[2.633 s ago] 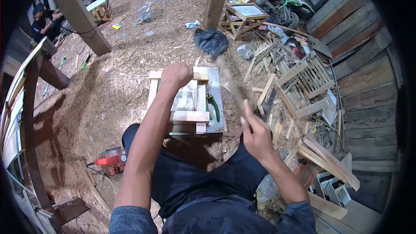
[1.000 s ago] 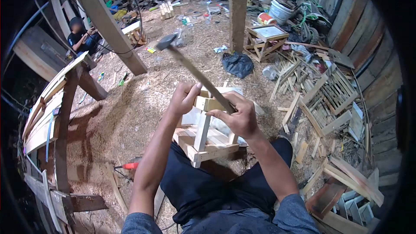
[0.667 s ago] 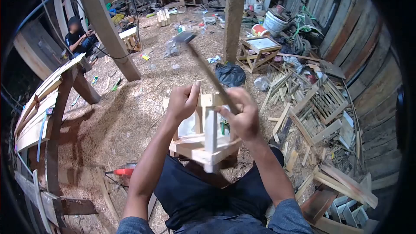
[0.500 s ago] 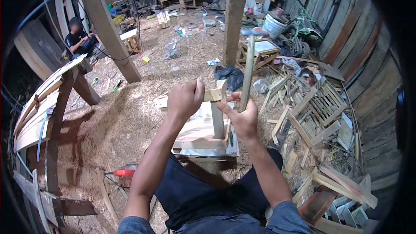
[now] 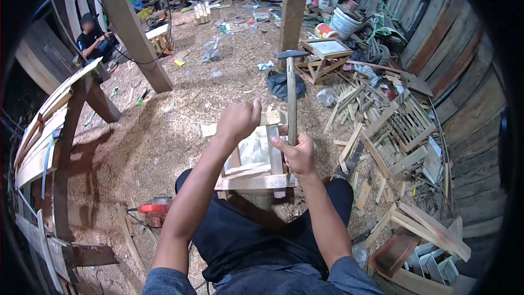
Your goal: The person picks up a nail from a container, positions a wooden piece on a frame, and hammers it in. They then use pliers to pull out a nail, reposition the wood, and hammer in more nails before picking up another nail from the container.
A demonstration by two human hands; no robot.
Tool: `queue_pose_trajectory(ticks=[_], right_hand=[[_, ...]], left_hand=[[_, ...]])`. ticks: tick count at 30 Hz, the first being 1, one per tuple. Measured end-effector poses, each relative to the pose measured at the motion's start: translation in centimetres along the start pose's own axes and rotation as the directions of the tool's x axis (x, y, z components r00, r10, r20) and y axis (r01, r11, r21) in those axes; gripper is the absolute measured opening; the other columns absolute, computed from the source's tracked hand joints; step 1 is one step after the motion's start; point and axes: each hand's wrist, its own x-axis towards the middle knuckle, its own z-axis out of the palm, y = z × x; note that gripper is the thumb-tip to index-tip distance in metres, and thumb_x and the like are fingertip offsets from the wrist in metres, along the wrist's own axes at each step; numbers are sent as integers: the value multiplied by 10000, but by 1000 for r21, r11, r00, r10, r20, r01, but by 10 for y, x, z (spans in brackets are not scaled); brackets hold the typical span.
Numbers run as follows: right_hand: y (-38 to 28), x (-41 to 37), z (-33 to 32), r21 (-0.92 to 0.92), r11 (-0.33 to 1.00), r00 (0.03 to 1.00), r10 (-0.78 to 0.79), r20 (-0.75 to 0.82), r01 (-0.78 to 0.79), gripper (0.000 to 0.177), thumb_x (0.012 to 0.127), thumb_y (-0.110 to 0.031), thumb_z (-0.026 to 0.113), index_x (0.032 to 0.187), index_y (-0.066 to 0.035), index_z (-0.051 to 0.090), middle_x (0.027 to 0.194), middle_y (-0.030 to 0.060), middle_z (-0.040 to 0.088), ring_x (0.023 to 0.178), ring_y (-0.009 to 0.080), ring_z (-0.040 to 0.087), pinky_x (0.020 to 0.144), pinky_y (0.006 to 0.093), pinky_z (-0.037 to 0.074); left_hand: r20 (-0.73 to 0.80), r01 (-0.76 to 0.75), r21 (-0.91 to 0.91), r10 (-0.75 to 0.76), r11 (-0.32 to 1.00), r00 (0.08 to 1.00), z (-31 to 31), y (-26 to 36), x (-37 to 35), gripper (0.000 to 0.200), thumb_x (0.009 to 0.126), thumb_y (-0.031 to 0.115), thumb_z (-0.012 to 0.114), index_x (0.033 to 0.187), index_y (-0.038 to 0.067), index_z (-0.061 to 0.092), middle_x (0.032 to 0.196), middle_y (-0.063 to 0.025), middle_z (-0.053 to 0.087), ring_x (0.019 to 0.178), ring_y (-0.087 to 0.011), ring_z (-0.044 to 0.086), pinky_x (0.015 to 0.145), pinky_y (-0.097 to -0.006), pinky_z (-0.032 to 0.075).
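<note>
My right hand (image 5: 300, 154) is wrapped round the lower handle of a hammer (image 5: 291, 87), which stands upright with its dark head at the top. Just left of it, a small wooden frame (image 5: 254, 182) of pale slats rests between my knees. My left hand (image 5: 238, 120) is closed in a fist over the frame's far left part, thumb side up; what it holds, if anything, is hidden. The fingers of my right hand are close to the frame's right upright (image 5: 274, 147).
A red power tool (image 5: 155, 208) lies on the shavings at left, near a wooden bench (image 5: 46, 136). Scrap wood (image 5: 401, 125) is piled at right. Posts (image 5: 295, 16) stand ahead, with a small table (image 5: 327, 48) behind. Another person (image 5: 94, 41) sits at far left.
The hammer has come down and left, its head now sharp. The wooden frame has tilted, showing more of its inside. My left hand has shifted slightly right.
</note>
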Motion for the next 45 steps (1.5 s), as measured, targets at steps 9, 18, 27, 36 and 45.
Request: queue_pose_trajectory(ticks=[9,18,27,36,45], right_hand=[[-12,-2,-2,-43,990,991,-135,26,136,266,806,-40,731,1049,16,639,833,-12,652,725,35,580,637,192,468],[13,13,-23,-22,990,984,-138,-112,136,324,860,-263,714,1010,17,655,790,-28,618,660,22,516,593,182,411],[18,-8,-34,-175,979,971,67,-229,-109,296,866,-213,707,1004,43,654,886,43,662,769,84,602,697,220,475],[43,-8,-16,119,989,994,-82,-77,90,344,881,-194,692,1120,34,597,900,47,662,763,86,602,694,219,477],[143,-3,-28,7,1000,996,-13,-93,13,357,877,-198,699,1157,1,602,998,43,660,829,98,603,768,232,478]], left_hand=[[489,-41,-361,227,931,842,-53,10,3,421,947,411,528,946,13,666,802,-93,674,696,-176,613,621,-380,466],[44,-522,-127,531,843,846,1,-14,-27,323,785,368,706,882,64,654,792,-111,657,740,-303,640,665,-391,473],[-39,-411,-71,410,909,911,58,8,-84,337,708,227,730,997,110,603,806,-60,660,716,-209,640,667,-343,420],[-188,-579,187,608,793,771,55,-12,-88,410,724,206,733,1093,78,609,1004,-37,669,719,-152,628,632,-317,424],[-45,-500,162,513,851,857,113,-76,-107,373,748,208,714,1094,125,603,1061,-27,628,844,-178,631,698,-320,447]])
